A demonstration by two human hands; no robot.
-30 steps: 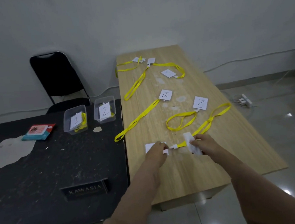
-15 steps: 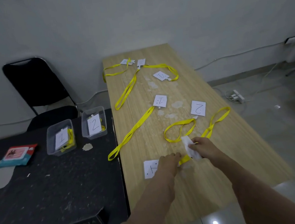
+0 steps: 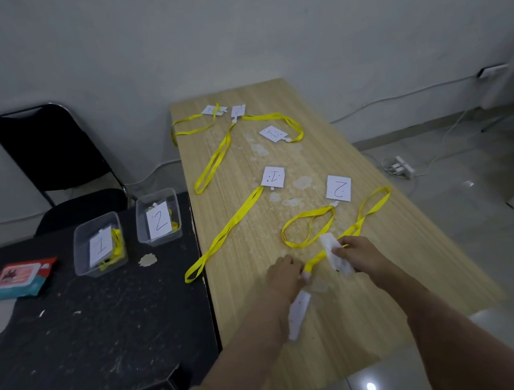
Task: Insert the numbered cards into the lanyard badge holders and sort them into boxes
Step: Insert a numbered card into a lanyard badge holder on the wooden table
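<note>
Since my left-hand grip is pinched on the clip end of the near lanyard and my right-hand grip is clamped round a white badge piece just over the worktop, I'd guess strap drag could skew the insert.

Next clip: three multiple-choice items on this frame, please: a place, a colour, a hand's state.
1. Box 1 and box 2 stand on: A the wooden table; B the black table; C the chair.
2. The lanyards are: A red; B yellow; C blue.
3. The right hand: A lies flat, empty; B reaches into a box; C grips a white flat piece.
B: both sit on the dark top. B: every strap is yellow. C: its fingers curl round the piece.
</note>
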